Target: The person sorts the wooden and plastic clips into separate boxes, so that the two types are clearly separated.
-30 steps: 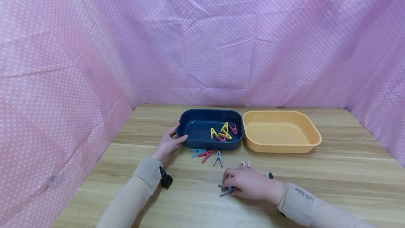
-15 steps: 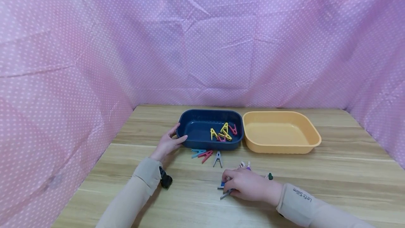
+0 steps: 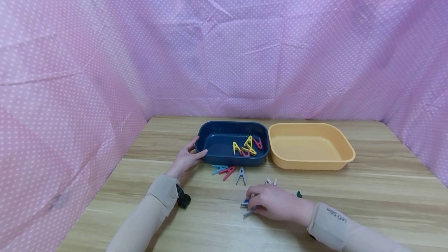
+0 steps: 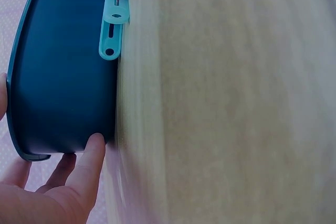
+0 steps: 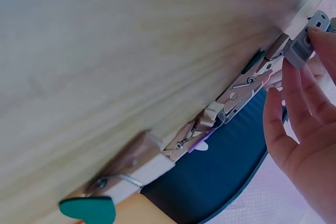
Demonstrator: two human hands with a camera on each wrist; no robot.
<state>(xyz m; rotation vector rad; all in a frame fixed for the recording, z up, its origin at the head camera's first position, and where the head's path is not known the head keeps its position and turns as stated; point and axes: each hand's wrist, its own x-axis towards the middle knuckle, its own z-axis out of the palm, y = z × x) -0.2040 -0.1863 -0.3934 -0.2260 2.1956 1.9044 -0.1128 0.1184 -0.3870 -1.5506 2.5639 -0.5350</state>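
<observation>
At the left end of the dark blue basin (image 3: pixel 224 160), my left hand (image 3: pixel 185 160) holds the rim and wall with spread fingers. Several yellow clothespins (image 3: pixel 236 147) and red clothespins (image 3: pixel 258 143) lie inside it. My right hand (image 3: pixel 274 202) is low over the table, thumb and fingers pinching a grey clothespin (image 5: pixel 300 48). A bit of blue shows beside those fingers in the head view. Wooden clothespins (image 5: pixel 231 98) lie partly hidden behind this hand, one bearing a green heart (image 5: pixel 89 209).
A yellow basin (image 3: pixel 311 164) stands against the blue one's right side. In front of the blue basin lie a light blue clothespin (image 3: pixel 217 168), a red clothespin (image 3: pixel 229 171) and another grey clothespin (image 3: pixel 241 175). Pink dotted cloth (image 3: pixel 224 49) hangs behind the table.
My right hand has shifted only slightly at the same spot, and the grey clothespin's angle has changed a little. A blue piece now shows by its fingers. My left hand stays on the basin.
</observation>
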